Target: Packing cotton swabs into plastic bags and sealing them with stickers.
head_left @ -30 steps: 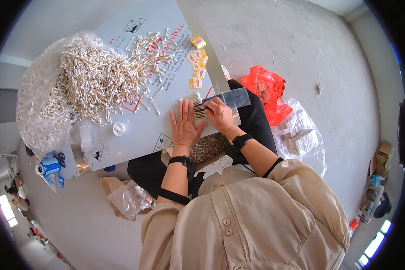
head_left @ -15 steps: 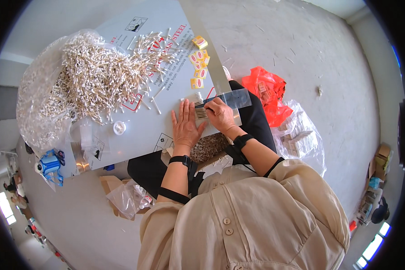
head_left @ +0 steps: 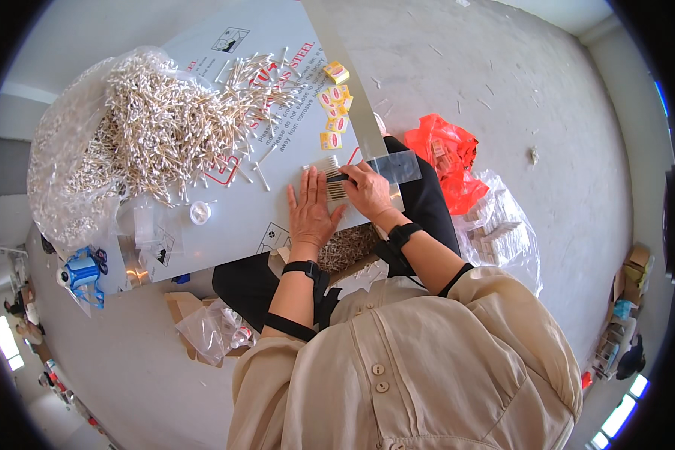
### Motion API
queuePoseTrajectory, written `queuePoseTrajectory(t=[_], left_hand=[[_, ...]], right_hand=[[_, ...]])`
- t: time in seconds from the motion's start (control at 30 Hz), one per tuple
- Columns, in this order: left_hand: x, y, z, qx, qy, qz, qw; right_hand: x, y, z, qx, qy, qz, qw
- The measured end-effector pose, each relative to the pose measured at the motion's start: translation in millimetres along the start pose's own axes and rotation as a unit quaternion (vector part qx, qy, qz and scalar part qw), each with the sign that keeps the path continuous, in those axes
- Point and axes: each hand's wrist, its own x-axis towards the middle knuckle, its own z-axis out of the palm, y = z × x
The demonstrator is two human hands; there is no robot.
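A: Which item do your hands work on?

B: A small row of cotton swabs (head_left: 336,182) near the bench's near edge, towards its right corner. Your left hand (head_left: 311,212) lies flat beside it, fingers spread and holding nothing; your right hand (head_left: 367,189) has its fingers pinched on the row, with a clear plastic sleeve (head_left: 397,166) just beyond it.

A: How will the swabs handle?

B: Likely very light, thin-stemmed and easily scattered; pinch the bundle across the stems, not the soft tips.

A: What surrounds them?

B: Small yellow boxes (head_left: 333,118) further along the right edge; a large loose swab heap (head_left: 165,127) at the far left.

A: Any change from half a second ago?

B: Little; both hands stay in place.
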Motion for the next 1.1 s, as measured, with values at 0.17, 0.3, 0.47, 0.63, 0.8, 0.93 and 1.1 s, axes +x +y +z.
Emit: queuePoseTrajectory(t=[0.17, 0.3, 0.47, 0.63, 0.8, 0.93, 1.1], left_hand=[[-1, -1, 0, 0.001, 0.002, 0.001, 1.000], [-1, -1, -1, -0.003, 0.005, 0.000, 1.000], [-1, -1, 1, -0.002, 0.009, 0.000, 1.000], [0, -2, 2, 0.002, 0.014, 0.006, 1.000], [0, -1, 1, -0.007, 0.009, 0.003, 1.000], [-1, -3, 2, -0.011, 0.016, 0.005, 1.000], [-1, -2, 3, -0.009, 0.011, 0.012, 1.000]], right_hand=[[-3, -2, 0, 0.006, 0.006, -0.006, 1.000], [-3, -3, -1, 0.003, 0.002, -0.005, 1.000], [-4, -1, 0, 0.003, 0.003, 0.002, 1.000], [-1, 0, 2, -0.002, 0.008, 0.001, 1.000], [0, 1, 1, 0.012, -0.010, 0.004, 1.000], [10, -6, 0, 0.017, -0.014, 0.033, 0.999], [26, -2, 2, -0.001, -0.037, 0.005, 0.999]])
